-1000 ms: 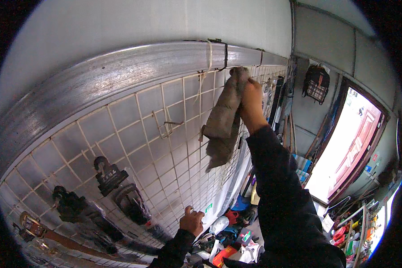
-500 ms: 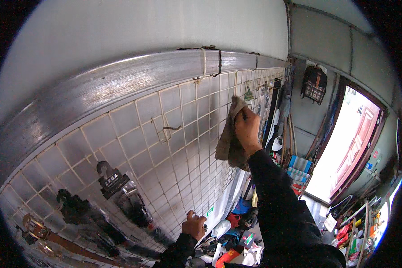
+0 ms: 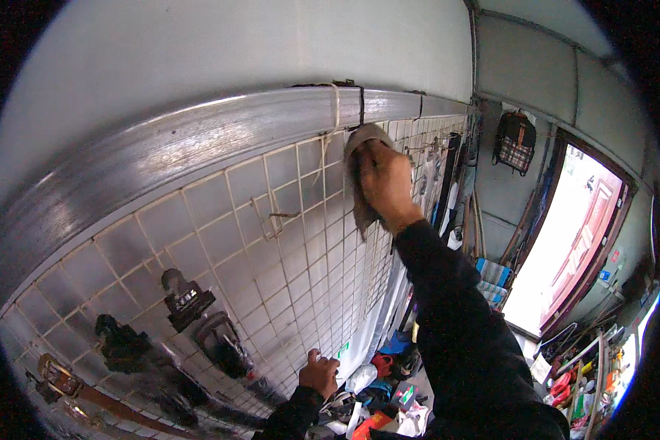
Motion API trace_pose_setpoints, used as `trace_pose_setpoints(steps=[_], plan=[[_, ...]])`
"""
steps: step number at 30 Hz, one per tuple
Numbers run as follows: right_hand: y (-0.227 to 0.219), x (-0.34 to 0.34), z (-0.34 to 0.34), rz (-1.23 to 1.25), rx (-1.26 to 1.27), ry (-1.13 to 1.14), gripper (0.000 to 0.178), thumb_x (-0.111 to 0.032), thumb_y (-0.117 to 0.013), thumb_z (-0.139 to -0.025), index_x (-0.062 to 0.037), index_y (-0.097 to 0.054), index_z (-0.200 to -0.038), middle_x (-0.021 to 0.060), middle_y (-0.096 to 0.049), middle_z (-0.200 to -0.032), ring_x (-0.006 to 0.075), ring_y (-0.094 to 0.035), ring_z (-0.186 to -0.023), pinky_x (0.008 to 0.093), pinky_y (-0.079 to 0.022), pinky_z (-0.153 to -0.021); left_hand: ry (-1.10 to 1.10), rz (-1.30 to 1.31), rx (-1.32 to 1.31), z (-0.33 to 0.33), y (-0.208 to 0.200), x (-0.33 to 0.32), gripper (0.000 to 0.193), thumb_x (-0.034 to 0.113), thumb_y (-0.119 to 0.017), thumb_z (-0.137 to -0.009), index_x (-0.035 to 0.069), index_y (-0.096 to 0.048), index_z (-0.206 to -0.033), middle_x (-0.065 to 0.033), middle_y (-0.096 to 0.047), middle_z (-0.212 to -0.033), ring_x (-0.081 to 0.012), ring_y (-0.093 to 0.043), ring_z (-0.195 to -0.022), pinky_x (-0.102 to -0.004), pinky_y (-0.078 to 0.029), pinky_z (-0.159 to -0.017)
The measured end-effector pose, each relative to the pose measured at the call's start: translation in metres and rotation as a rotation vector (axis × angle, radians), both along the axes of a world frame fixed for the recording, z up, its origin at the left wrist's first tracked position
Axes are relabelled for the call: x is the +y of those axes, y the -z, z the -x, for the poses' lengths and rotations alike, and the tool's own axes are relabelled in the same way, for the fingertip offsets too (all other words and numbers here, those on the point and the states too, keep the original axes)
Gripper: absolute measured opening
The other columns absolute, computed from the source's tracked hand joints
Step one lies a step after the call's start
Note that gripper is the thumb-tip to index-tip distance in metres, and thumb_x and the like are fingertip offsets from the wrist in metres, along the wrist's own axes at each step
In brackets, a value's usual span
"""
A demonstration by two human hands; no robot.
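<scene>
My right hand (image 3: 390, 180) is closed around a grey-brown cloth (image 3: 369, 133). It presses the cloth to the upper part of a white wire grid panel (image 3: 286, 253), just under a metal rail (image 3: 220, 121). Part of the cloth hangs below my fingers. Lower down, my left hand (image 3: 320, 374) is beside the grid with its fingers curled; what they hold, if anything, is hidden. A bent metal hook (image 3: 282, 215) sticks out from the grid left of the cloth.
Packaged black belts (image 3: 224, 341) and a brown belt (image 3: 117, 411) hang at lower left. Mixed goods (image 3: 389, 396) lie piled below my hands. A backpack (image 3: 515, 139) hangs on the far wall beside an open doorway (image 3: 565, 242). Cords (image 3: 361, 106) loop around the rail.
My right hand has moved the cloth up and left along the grid, to just below the rail. The cloth is bunched more. My left hand has stayed nearly in place.
</scene>
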State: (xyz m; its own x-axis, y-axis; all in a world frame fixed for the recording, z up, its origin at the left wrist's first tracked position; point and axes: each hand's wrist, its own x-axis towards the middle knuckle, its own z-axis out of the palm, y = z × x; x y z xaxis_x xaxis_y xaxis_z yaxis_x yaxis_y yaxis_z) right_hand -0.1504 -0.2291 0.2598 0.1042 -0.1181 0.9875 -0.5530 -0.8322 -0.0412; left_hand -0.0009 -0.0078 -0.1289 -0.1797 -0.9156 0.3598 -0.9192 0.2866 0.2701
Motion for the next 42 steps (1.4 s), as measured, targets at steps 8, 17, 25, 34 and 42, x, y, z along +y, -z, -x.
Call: trace_pose_setpoints(steps=[8,17,25,34,42], plan=[[0.006,-0.017,0.023,-0.186,-0.108,0.075,0.011,-0.012,-0.064,-0.088,-0.0056,-0.063,-0.097,0.0229,-0.069,-0.091,0.0482,-0.064,-0.083,0.0542,-0.052,-0.069,-0.012,-0.043,0.008,0.000,-0.002,0.003,0.028,0.013,-0.074,-0.075,0.018,-0.071,-0.102,-0.0060,-0.072,-0.097,-0.0383,-0.051,-0.123,-0.0489,-0.057,-0.084],[-0.003,-0.050,0.018,-0.179,-0.462,-0.217,0.024,-0.002,-0.059,-0.089,-0.0002,-0.062,-0.113,0.0238,-0.072,-0.098,0.0420,-0.071,-0.095,0.0457,-0.054,-0.081,-0.014,-0.058,-0.021,0.000,0.001,0.001,0.028,0.013,-0.070,-0.078,0.019,-0.071,-0.105,-0.0063,-0.071,-0.096,-0.0382,-0.049,-0.126,-0.0491,-0.057,-0.085],[0.022,-0.063,0.027,-0.525,-0.431,-0.211,0.023,-0.005,-0.060,-0.088,0.0020,-0.064,-0.110,0.0187,-0.074,-0.098,0.0322,-0.071,-0.090,0.0408,-0.055,-0.082,0.023,-0.024,0.012,-0.002,0.005,0.002,0.028,0.012,-0.070,-0.076,0.019,-0.069,-0.104,-0.0059,-0.071,-0.096,-0.0405,-0.049,-0.127,-0.0494,-0.060,-0.079],[-0.003,-0.065,0.047,-0.258,-0.282,0.049,0.034,-0.024,-0.070,-0.087,0.0019,-0.066,-0.107,0.0255,-0.072,-0.102,0.0446,-0.069,-0.099,0.0494,-0.055,-0.084,0.010,-0.072,0.016,-0.002,-0.002,0.002,0.029,0.012,-0.069,-0.077,0.020,-0.069,-0.105,-0.0047,-0.072,-0.098,-0.0414,-0.048,-0.129,-0.0511,-0.060,-0.079],[-0.035,-0.068,0.042,-0.433,0.004,0.289,0.031,-0.032,-0.064,-0.092,-0.0044,-0.070,-0.105,0.0226,-0.072,-0.105,0.0482,-0.065,-0.103,0.0542,-0.053,-0.083,0.043,-0.003,-0.011,-0.002,0.005,0.001,0.030,0.013,-0.071,-0.076,0.019,-0.069,-0.106,-0.0055,-0.071,-0.099,-0.0389,-0.049,-0.128,-0.0481,-0.060,-0.082]])
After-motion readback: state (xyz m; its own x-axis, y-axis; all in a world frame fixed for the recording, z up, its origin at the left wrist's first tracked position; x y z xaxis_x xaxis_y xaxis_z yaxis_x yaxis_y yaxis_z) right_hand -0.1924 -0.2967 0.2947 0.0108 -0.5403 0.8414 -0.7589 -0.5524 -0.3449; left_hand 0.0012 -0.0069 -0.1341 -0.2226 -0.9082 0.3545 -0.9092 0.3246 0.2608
